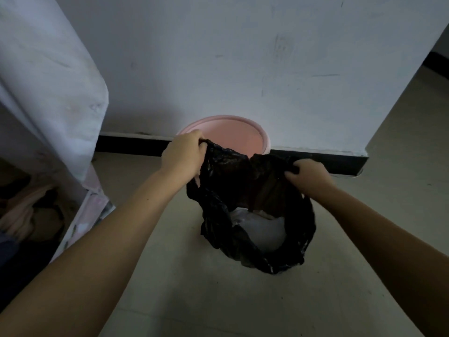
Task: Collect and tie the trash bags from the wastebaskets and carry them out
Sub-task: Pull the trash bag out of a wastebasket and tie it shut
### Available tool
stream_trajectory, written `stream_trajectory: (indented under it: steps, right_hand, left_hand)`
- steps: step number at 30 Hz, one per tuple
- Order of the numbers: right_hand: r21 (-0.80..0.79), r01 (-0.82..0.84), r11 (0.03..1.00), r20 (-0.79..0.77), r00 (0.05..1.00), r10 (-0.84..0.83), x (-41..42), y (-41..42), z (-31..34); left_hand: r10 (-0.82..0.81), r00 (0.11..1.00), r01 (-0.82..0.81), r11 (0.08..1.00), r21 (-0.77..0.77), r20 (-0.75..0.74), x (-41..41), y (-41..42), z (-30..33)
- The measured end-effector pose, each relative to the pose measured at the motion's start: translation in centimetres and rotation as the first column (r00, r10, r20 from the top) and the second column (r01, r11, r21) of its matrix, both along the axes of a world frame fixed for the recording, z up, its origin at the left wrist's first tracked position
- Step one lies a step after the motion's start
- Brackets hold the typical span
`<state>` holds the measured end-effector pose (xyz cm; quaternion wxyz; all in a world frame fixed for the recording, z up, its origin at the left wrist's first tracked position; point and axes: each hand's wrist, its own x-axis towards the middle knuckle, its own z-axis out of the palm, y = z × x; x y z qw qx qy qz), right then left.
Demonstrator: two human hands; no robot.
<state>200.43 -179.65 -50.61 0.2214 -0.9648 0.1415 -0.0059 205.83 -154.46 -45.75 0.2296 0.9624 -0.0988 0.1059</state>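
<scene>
The left hand (183,154) pinches one side of the top of the black trash bag (255,215). The right hand (308,177) pinches the other side. Both hands have their fingers curled tight round the thin plastic, and they pull the top wide apart.

The bag is out of the pink wastebasket (226,135). It hangs from the two hands in front of the wastebasket, and its bottom looks to be on or just above the floor (194,300). I cannot tell which. The wastebasket stands behind it, against the bottom edge of the white wall (243,57). Inside the bag there is something white and crumpled (260,229), low down.

I think the step now is getting the bag ready to tie. It is not tied yet, because the top is wide open. Next, the two hands need to come together, so the two sides of the top meet and can be crossed and knotted. The plastic is thin and floppy, so the grip must stay tight.

Both arms reach forward and down, almost straight. The left hand is a little higher and farther away than the right one.

To the left hangs a pale cloth (48,81) over a shelf with clothes (29,215).
</scene>
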Motion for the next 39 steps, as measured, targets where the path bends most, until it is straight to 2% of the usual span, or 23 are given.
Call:
stream_trajectory:
  steps: [1, 3, 5, 6, 7, 9, 10, 11, 14, 16, 18, 21, 22, 24, 27, 30, 31, 33, 35, 36, 37, 38, 39]
  right_hand:
    - [0.086, -0.005, 0.996, 0.045, 0.999, 0.001, 0.1, 0.1, 1.3]
    - [0.218, -0.064, 0.974, 0.189, 0.982, 0.022, -0.2, 0.2, 4.2]
    - [0.306, -0.166, 0.938, 0.385, 0.922, 0.038, -0.9, 0.2, 7.1]
    - [0.380, -0.214, 0.900, 0.458, 0.889, 0.018, -1.3, 0.4, 8.4]
    - [0.489, -0.281, 0.826, 0.497, 0.867, 0.001, -1.7, 0.7, 9.4]
    - [0.684, -0.444, 0.579, 0.512, 0.857, 0.051, -2.2, 1.2, 10.6]
    - [0.716, -0.489, 0.498, 0.494, 0.859, 0.134, -2.3, 1.5, 10.6]
    - [0.716, -0.512, 0.475, 0.452, 0.858, 0.244, -2.4, 2.0, 10.3]
    - [0.579, -0.562, 0.591, 0.231, 0.808, 0.542, -2.5, 4.0, 8.6]
    - [0.542, -0.560, 0.626, 0.121, 0.790, 0.602, -2.7, 5.2, 7.1]
    - [0.564, -0.507, 0.652, 0.116, 0.831, 0.545, -2.7, 6.2, 6.2]
    - [0.622, -0.278, 0.732, 0.090, 0.954, 0.286, -2.1, 6.0, 6.0]
    - [0.655, -0.228, 0.720, 0.081, 0.969, 0.234, -1.9, 5.6, 6.2]
    - [0.720, -0.200, 0.664, 0.070, 0.974, 0.217, -1.8, 4.8, 6.4]
    - [0.679, -0.175, 0.713, 0.031, 0.977, 0.211, -1.9, 4.1, 5.8]
    - [0.679, -0.154, 0.718, 0.036, 0.984, 0.176, -1.3, 3.7, 4.7]
    - [0.697, -0.152, 0.701, 0.038, 0.984, 0.175, -1.1, 3.5, 4.5]
    - [0.753, -0.144, 0.642, 0.002, 0.976, 0.217, -1.0, 3.0, 4.5]
    - [0.820, -0.125, 0.559, -0.059, 0.952, 0.299, -1.1, 2.7, 4.5]
    - [0.853, -0.099, 0.512, -0.080, 0.945, 0.316, -1.2, 2.7, 4.3]
    - [0.892, -0.061, 0.448, -0.091, 0.946, 0.310, -1.1, 2.6, 4.1]
    - [0.930, -0.021, 0.367, -0.095, 0.951, 0.294, -1.1, 2.5, 4.0]
    - [0.960, 0.007, 0.279, -0.090, 0.954, 0.285, -1.0, 2.3, 3.9]
  left_hand:
    - [0.028, 0.999, -0.028, 0.999, -0.021, -0.019, 0.0, -0.3, 0.2]
    - [0.046, 0.999, -0.045, 0.997, 0.058, -0.007, -0.3, -1.2, 1.0]
    - [-0.047, 0.997, 0.037, 0.988, 0.151, 0.063, -0.7, -2.0, 2.7]
    - [-0.140, 0.987, 0.127, 0.981, 0.148, 0.083, -1.0, -2.3, 3.7]
    - [-0.242, 0.967, 0.233, 0.966, 0.110, 0.082, -1.2, -2.6, 4.7]
    - [-0.419, 0.903, 0.424, 0.905, -0.033, 0.098, -2.3, -3.4, 6.6]
    - [-0.485, 0.866, 0.497, 0.861, -0.107, 0.122, -2.8, -3.9, 7.2]
    - [-0.532, 0.836, 0.548, 0.819, -0.172, 0.131, -3.2, -4.3, 7.4]
    - [-0.630, 0.774, 0.614, 0.726, -0.308, 0.058, -3.9, -5.2, 6.5]
    - [-0.674, 0.738, 0.642, 0.708, -0.295, -0.012, -4.0, -5.8, 5.3]
    - [-0.708, 0.703, 0.654, 0.678, -0.337, -0.060, -3.8, -6.3, 4.0]
    - [-0.668, 0.738, 0.535, 0.666, -0.519, -0.095, -2.9, -6.4, 2.6]
    - [-0.643, 0.757, 0.489, 0.674, -0.554, -0.114, -2.5, -6.1, 2.1]
    - [-0.626, 0.763, 0.472, 0.710, -0.523, -0.160, -2.0, -5.5, 1.2]
    - [-0.594, 0.783, 0.520, 0.787, -0.332, -0.182, -2.1, -5.2, 0.3]
    - [-0.452, 0.890, 0.437, 0.884, -0.167, -0.060, -1.5, -5.5, 0.0]
    - [-0.382, 0.924, 0.372, 0.910, -0.184, -0.022, -1.3, -5.6, 0.0]
    - [-0.234, 0.972, 0.224, 0.916, -0.333, 0.011, -1.0, -5.7, -0.4]
    - [-0.203, 0.975, 0.131, 0.846, -0.516, -0.086, -1.2, -5.8, -1.0]
    - [-0.290, 0.940, 0.120, 0.773, -0.623, -0.178, -1.4, -5.8, -1.4]
    - [-0.443, 0.859, 0.133, 0.678, -0.723, -0.258, -1.7, -5.9, -1.7]
    - [-0.604, 0.736, 0.167, 0.601, -0.782, -0.307, -2.0, -5.8, -2.2]
    - [-0.695, 0.623, 0.212, 0.592, -0.778, -0.359, -2.3, -5.8, -2.7]
